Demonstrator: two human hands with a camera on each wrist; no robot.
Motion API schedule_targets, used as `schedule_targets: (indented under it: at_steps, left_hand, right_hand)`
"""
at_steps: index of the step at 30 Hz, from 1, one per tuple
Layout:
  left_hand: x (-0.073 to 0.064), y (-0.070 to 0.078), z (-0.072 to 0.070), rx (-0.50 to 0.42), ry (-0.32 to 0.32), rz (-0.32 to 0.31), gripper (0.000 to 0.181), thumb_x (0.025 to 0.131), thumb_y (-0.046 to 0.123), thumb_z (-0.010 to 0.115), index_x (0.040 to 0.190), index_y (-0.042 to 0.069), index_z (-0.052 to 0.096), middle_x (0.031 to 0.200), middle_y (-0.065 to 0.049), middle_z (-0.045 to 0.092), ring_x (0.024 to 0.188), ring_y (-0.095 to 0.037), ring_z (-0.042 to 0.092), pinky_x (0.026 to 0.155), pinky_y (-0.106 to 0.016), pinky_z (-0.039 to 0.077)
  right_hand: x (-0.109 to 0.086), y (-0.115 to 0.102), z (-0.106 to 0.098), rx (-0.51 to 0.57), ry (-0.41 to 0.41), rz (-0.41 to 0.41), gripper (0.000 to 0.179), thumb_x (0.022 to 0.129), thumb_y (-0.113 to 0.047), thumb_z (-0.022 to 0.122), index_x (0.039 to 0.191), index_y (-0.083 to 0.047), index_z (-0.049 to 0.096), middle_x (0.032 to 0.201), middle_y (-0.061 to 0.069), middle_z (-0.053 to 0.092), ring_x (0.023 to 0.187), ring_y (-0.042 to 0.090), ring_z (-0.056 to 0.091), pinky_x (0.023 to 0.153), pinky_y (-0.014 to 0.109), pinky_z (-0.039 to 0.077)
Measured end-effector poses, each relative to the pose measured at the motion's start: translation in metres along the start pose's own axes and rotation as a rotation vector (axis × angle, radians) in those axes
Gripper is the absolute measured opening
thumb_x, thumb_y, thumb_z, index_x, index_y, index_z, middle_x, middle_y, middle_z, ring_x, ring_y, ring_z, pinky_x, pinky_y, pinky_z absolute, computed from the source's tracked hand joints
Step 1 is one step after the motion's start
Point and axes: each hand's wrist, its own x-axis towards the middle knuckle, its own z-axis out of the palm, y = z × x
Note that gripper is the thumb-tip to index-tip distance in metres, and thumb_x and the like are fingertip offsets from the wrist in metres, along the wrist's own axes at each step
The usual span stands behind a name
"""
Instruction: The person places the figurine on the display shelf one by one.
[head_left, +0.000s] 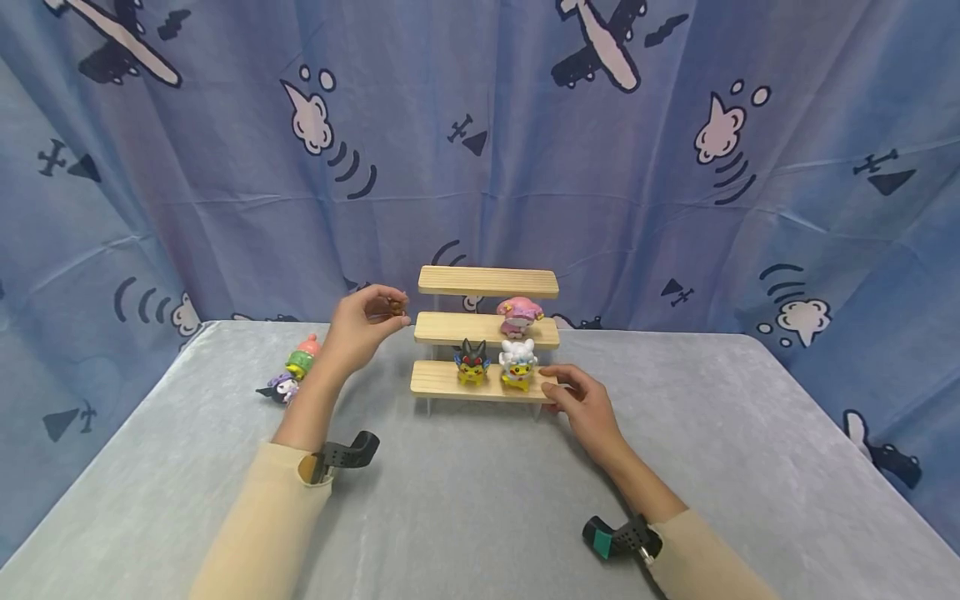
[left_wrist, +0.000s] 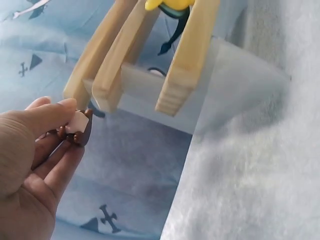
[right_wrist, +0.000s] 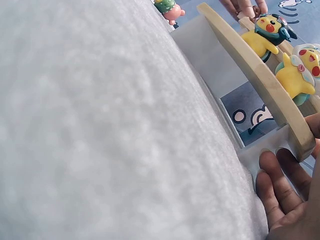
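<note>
Nearest are two beige sleeves (head_left: 258, 521), each with a black wrist camera (head_left: 352, 451) at the cuff, above a grey tabletop (head_left: 450, 508); the right hand (head_left: 588, 412) is partly closed and grips the right end of the lower tier (head_left: 438, 380) of a three-tier wooden stand (head_left: 457, 328), with some fingers below board level near a translucent end panel (right_wrist: 270, 144); whether these touch the panel cannot be told.

At far left, beside the left forearm, a purple-and-black figure (head_left: 282, 387) and a green figure with a pink top (head_left: 302, 361) lie on the tabletop; on the lower tier, a yellow figure in a black-eared hood (head_left: 472, 364) stands left of a yellow figure in a white hood (head_left: 518, 365).

Behind, a pink-hooded figure (head_left: 519, 317) occupies the right portion of the middle tier; the left hand (head_left: 360, 329), nearly closed, pinches a small brown figure (left_wrist: 78, 123) between thumb and fingers, just left of the stand; rearmost are the upper tier (head_left: 487, 282) and a blue printed curtain (head_left: 487, 200).
</note>
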Motion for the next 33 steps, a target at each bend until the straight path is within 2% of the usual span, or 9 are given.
schedule_targets:
  at_steps: [8,16,21,25,33]
  left_hand:
    - [-0.002,0.013,0.013,-0.013,-0.011,0.037,0.026,0.091,0.007,0.074,0.116,0.006,0.067,0.114,-0.013,0.07,0.11,-0.027,0.069,0.101,-0.037,0.057]
    - [-0.004,0.01,0.027,-0.046,-0.027,0.028,0.029,0.09,0.006,0.075,0.118,0.005,0.067,0.115,-0.012,0.07,0.113,-0.025,0.068,0.102,-0.034,0.056]
    - [-0.004,0.008,0.027,-0.066,-0.033,0.049,0.033,0.09,0.007,0.075,0.123,0.007,0.069,0.12,-0.012,0.07,0.117,-0.026,0.068,0.102,-0.03,0.055]
    - [-0.004,0.006,0.026,-0.119,-0.046,0.059,0.038,0.091,0.003,0.074,0.128,0.007,0.069,0.125,-0.015,0.068,0.119,-0.028,0.067,0.101,-0.027,0.055]
    - [-0.004,0.006,0.023,-0.158,-0.041,0.046,0.048,0.088,-0.001,0.075,0.134,0.009,0.065,0.129,-0.015,0.066,0.122,-0.03,0.065,0.103,-0.029,0.055]
  right_hand:
    - [0.0,0.001,0.0,-0.002,0.001,0.016,0.03,0.101,-0.017,0.062,0.126,-0.001,0.064,0.129,0.02,0.064,0.085,0.002,0.066,0.073,0.022,0.059]
    - [0.0,0.001,0.0,-0.005,-0.001,0.018,0.03,0.101,-0.017,0.062,0.126,-0.001,0.064,0.13,0.02,0.064,0.084,0.002,0.066,0.073,0.022,0.058]
    - [-0.001,0.001,0.0,-0.003,-0.002,0.015,0.03,0.101,-0.017,0.062,0.126,-0.001,0.064,0.129,0.02,0.064,0.083,0.002,0.066,0.073,0.022,0.058]
    - [-0.001,0.002,0.0,-0.001,0.0,0.016,0.03,0.101,-0.017,0.062,0.125,-0.001,0.064,0.129,0.02,0.064,0.084,0.002,0.066,0.073,0.022,0.059]
    - [-0.001,0.001,0.001,0.0,0.004,0.015,0.03,0.101,-0.018,0.062,0.125,-0.001,0.064,0.129,0.02,0.064,0.084,0.002,0.066,0.073,0.022,0.058]
